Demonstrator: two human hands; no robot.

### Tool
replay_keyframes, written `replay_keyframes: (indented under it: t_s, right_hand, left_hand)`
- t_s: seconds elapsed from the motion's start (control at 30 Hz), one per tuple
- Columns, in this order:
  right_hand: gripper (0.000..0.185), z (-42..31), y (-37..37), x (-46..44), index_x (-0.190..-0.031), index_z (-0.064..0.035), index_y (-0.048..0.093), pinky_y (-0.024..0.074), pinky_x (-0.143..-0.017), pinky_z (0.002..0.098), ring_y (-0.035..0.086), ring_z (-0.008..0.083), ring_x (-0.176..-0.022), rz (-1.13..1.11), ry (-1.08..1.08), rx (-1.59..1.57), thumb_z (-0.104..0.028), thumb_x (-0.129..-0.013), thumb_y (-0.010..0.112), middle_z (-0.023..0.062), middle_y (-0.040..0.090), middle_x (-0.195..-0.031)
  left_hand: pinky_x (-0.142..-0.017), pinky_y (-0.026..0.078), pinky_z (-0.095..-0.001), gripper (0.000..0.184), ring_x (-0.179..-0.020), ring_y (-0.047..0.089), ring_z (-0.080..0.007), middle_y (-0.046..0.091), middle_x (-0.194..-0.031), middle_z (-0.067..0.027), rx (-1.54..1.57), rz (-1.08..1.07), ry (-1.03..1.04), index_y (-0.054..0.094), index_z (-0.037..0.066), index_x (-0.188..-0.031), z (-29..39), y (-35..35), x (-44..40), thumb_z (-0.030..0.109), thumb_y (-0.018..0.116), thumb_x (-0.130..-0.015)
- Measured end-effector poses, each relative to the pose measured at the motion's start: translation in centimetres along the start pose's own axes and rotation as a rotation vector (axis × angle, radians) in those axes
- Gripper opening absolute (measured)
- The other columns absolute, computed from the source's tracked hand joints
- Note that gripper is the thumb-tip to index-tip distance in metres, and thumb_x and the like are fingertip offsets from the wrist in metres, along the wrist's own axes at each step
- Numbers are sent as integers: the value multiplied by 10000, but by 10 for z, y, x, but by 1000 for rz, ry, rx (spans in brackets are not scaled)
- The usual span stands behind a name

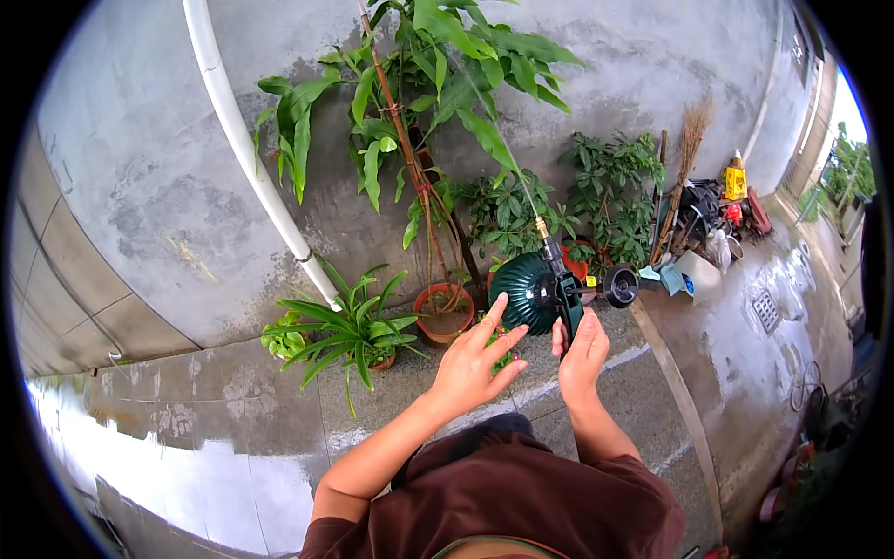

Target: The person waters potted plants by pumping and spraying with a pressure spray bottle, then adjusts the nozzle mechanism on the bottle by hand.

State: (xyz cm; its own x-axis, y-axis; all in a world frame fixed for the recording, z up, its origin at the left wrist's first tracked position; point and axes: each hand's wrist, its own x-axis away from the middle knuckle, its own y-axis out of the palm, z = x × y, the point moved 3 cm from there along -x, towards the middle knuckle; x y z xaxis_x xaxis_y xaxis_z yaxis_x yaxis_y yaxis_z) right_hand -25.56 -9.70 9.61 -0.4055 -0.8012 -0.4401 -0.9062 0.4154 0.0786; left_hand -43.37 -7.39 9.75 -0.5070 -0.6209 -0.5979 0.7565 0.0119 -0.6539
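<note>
A dark green pump sprayer point(523, 293) with a ribbed bottle, a brass nozzle tip and a round black pump knob point(621, 285) is in front of me. My right hand point(584, 361) is wrapped around its handle. A thin jet of water leaves the nozzle, angling up toward the leaves of a tall potted plant point(410, 140). My left hand point(470, 368) is open, fingers spread, close beside the bottle; whether the fingertips touch it I cannot tell. Small pink-flowered foliage shows partly behind the hands.
A spiky-leaved plant point(358, 326) and an orange pot point(444, 312) stand against the grey wall. Bushy plants point(615, 186) are farther right, near a straw broom point(694, 130) and a clutter pile with a yellow container point(735, 179). A white pipe point(237, 121) slants down the wall. Wet patches shine on the ground.
</note>
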Motion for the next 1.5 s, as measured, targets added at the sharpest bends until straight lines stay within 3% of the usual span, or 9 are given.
replay_keyframes:
  t_s: [0.3,0.4,0.5,0.6,0.7,1.1,1.23,1.4,1.5]
  right_hand:
    - [537,1,2,-1,-898,-27,567,383,-502,221,467,73,-541,-21,6,1,-435,-1121,297,14,549,-677]
    - [532,6,2,-1,-904,-28,570,384,-504,219,470,72,-542,-33,0,10,-431,-1121,299,13,553,-680]
    - [529,8,3,-1,-906,-27,572,386,-505,217,472,72,-543,-35,9,8,-428,-1122,303,13,558,-682]
    - [527,11,2,-2,-908,-26,573,387,-504,217,473,72,-541,-44,15,-1,-425,-1122,305,13,561,-686]
    - [531,12,2,-2,-909,-24,573,388,-502,219,472,72,-540,-49,21,-1,-430,-1121,305,14,563,-691]
    - [540,7,0,-1,-918,-12,572,388,-503,221,475,69,-547,-56,-48,23,-435,-1119,303,20,562,-696]
    - [490,5,-1,-3,-860,-3,580,401,-495,246,503,79,-540,-59,-17,12,-344,-1123,347,21,580,-669]
    - [469,17,-1,-6,-837,-15,583,396,-480,259,502,78,-516,-128,76,105,-330,-1118,379,8,562,-628]
    - [479,25,-1,-5,-816,-23,597,401,-466,279,521,93,-487,-174,117,171,-344,-1112,401,10,558,-591]
  left_hand:
    - [-951,546,-424,460,-1143,656,-327,384,-1577,-225,4,5,-4,695,71,-1247,-3,1,0,236,797,-830]
    - [-881,552,-419,418,-1010,678,-307,415,-1548,-241,-14,51,33,717,72,-1197,-5,3,0,267,787,-835]
    - [-881,552,-420,414,-1007,680,-310,416,-1548,-241,-23,55,35,719,71,-1192,-8,4,2,261,790,-832]
    - [-888,551,-421,413,-1015,680,-317,408,-1553,-242,-23,49,29,719,66,-1192,-9,5,3,256,790,-832]
    - [-933,554,-420,450,-1151,656,-331,387,-1578,-219,-11,3,-13,704,79,-1242,-11,6,4,249,800,-837]
    - [-905,572,-409,439,-1148,663,-322,364,-1587,-233,-7,21,-4,706,74,-1235,-6,5,4,242,798,-840]
    - [-876,564,-419,387,-1025,689,-327,440,-1530,-245,-18,61,7,730,61,-1164,-5,7,5,278,784,-848]
    - [-804,587,-408,376,-895,723,-322,522,-1466,-226,-55,19,-54,744,95,-1149,-11,11,14,313,786,-846]
    - [-797,595,-414,377,-906,733,-351,531,-1470,-205,-72,-76,-147,729,139,-1200,-17,14,23,333,757,-877]
